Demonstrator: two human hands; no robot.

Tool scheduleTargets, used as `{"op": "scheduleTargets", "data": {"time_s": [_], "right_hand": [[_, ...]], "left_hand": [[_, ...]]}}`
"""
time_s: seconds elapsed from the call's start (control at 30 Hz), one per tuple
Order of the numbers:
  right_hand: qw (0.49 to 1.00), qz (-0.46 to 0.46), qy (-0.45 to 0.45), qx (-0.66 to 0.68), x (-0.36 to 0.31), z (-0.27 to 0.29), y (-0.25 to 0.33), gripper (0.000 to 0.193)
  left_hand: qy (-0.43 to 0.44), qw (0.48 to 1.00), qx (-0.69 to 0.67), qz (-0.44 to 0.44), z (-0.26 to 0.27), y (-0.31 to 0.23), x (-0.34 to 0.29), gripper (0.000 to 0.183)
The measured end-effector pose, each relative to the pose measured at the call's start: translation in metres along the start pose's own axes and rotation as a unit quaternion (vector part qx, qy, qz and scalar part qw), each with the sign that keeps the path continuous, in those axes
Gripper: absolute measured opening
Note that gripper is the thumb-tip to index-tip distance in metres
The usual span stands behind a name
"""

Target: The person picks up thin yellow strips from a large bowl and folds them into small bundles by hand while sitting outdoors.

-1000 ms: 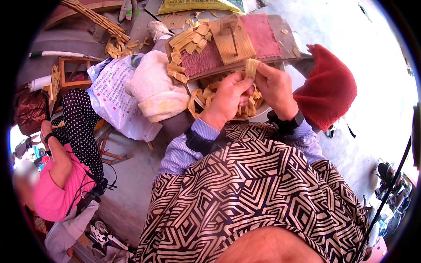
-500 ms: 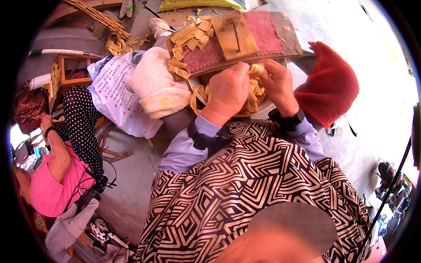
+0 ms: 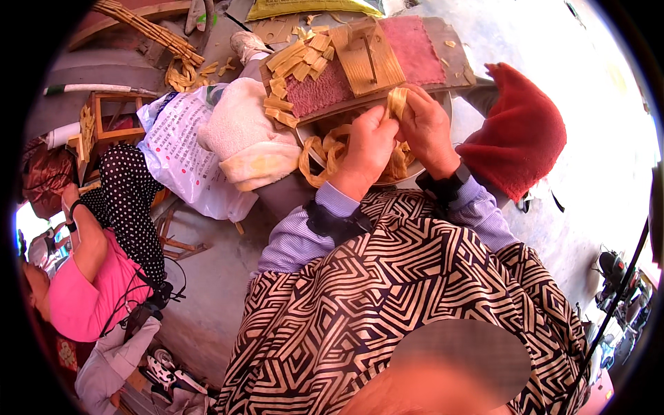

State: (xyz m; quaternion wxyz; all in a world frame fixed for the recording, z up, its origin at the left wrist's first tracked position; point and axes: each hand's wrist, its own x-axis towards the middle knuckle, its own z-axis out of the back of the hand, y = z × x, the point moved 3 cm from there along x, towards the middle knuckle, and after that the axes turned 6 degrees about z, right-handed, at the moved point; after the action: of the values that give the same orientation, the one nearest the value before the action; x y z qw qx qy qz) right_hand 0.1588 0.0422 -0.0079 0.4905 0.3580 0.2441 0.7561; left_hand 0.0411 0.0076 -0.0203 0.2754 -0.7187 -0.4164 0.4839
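My left hand (image 3: 366, 152) and my right hand (image 3: 429, 131) meet over a round basin (image 3: 415, 172). Between their pinched fingers is a flat, pale yellow strip (image 3: 397, 102), folded into a small loop standing above the fingertips. Longer, looped strips (image 3: 315, 153) lie in the basin and hang over its left side. Just beyond the hands a wooden board (image 3: 453, 59) rests across the basin. It carries pink cloth (image 3: 411, 52), a wooden block (image 3: 346, 52) with a thin upright piece, and a pile of folded yellow pieces (image 3: 304, 61) at the left.
A cream towel (image 3: 249, 131) covers my left knee, a red cloth (image 3: 519, 138) my right. To the left are a white plastic bag (image 3: 190, 155), a wooden frame (image 3: 100, 114) and a seated person in pink (image 3: 83, 283). A bundle of thin sticks (image 3: 149, 31) lies far left.
My right hand has turned and shifted slightly left and nearer. The strip's folded loop now stands clear above the fingers. My left hand has moved a little right and nearer.
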Motion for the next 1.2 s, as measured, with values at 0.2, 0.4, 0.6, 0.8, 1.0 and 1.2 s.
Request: {"op": "scheduleTargets", "data": {"time_s": [0.2, 0.4, 0.6, 0.8, 1.0, 1.2], "right_hand": [[0.976, -0.049, -0.026, 0.212, -0.004, -0.003, -0.005, 0.019], [0.995, 0.025, 0.039, 0.088, 0.001, 0.01, -0.01, 0.013], [0.923, -0.226, 0.176, 0.258, -0.008, 0.003, -0.011, 0.027], [0.685, -0.348, 0.169, 0.618, -0.024, -0.014, -0.009, 0.029], [0.706, -0.356, 0.14, 0.596, -0.016, -0.014, 0.0, 0.021], [0.974, -0.058, 0.052, 0.211, -0.003, 0.003, 0.0, 0.008]], "left_hand": [[0.082, 0.974, -0.171, 0.12, 0.0, 0.023, -0.005, 0.007], [0.058, 0.986, 0.151, -0.039, 0.026, 0.011, 0.003, 0.005], [-0.15, 0.706, 0.567, -0.397, 0.017, -0.034, -0.012, 0.012], [-0.107, 0.742, 0.474, -0.461, 0.018, -0.028, -0.011, 0.032], [-0.035, 0.857, 0.41, -0.31, 0.014, -0.035, -0.031, 0.032], [-0.109, 0.851, 0.448, -0.252, 0.011, -0.033, -0.007, 0.018]]}}
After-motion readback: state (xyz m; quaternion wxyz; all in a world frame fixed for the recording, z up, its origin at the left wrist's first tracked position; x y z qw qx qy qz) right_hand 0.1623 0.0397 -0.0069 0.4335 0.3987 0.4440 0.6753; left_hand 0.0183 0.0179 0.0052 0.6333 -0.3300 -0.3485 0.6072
